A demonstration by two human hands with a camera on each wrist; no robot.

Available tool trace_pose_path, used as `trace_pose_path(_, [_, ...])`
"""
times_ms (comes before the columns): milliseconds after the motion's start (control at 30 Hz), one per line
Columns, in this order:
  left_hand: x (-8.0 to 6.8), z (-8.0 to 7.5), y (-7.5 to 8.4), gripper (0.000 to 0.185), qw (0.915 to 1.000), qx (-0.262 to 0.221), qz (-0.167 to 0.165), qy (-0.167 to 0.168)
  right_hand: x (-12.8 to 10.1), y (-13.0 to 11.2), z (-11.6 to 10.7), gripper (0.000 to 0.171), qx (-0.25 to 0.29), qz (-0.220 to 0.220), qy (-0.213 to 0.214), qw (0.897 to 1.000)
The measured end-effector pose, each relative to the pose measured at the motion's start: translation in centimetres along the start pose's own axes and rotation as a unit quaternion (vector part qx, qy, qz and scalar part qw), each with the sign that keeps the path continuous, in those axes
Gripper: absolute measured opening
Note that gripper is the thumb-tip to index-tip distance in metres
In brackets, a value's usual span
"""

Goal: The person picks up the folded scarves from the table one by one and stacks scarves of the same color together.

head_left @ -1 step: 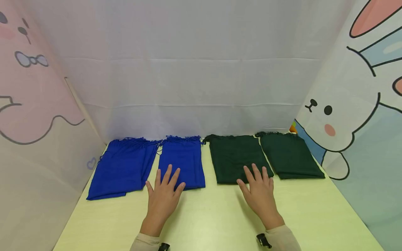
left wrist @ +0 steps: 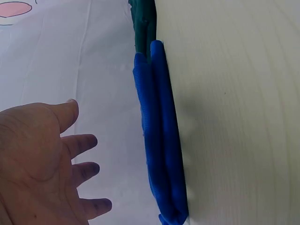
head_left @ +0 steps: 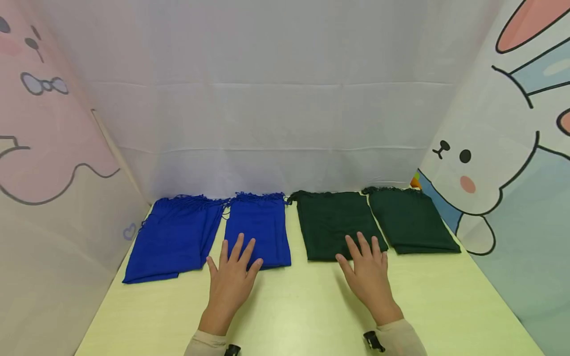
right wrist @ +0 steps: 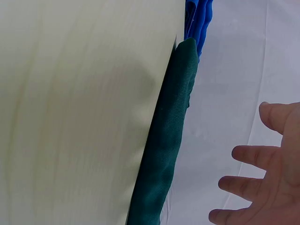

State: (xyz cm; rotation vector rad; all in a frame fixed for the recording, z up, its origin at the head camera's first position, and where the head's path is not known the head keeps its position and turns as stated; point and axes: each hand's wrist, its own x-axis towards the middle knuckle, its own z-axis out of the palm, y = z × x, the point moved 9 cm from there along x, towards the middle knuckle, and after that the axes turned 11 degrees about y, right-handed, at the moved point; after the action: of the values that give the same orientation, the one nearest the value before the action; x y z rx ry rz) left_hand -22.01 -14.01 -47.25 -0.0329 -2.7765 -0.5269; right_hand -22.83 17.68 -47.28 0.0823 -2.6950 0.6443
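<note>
Four folded scarves (head_left: 260, 228) lie side by side along the table's (head_left: 303, 316) far edge, before the backdrop (head_left: 276, 123)

Both hands lie palm down, fingers straight and spread, reaching forward from the near edge; the left hand (head_left: 231, 279) angles slightly rightward, the right hand (head_left: 367, 277) slightly leftward; neither grips anything; beige sleeves cover both wrists, each with a black clip.
</note>
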Motion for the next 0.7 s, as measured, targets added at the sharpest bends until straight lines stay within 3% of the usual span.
trace_pose_path(700, [0.1,-0.6,-1.7,0.061,0.9997,-0.001,-0.026,-0.003,0.2,-0.2,-0.1,0.064,0.006,-0.008,0.018,1.000])
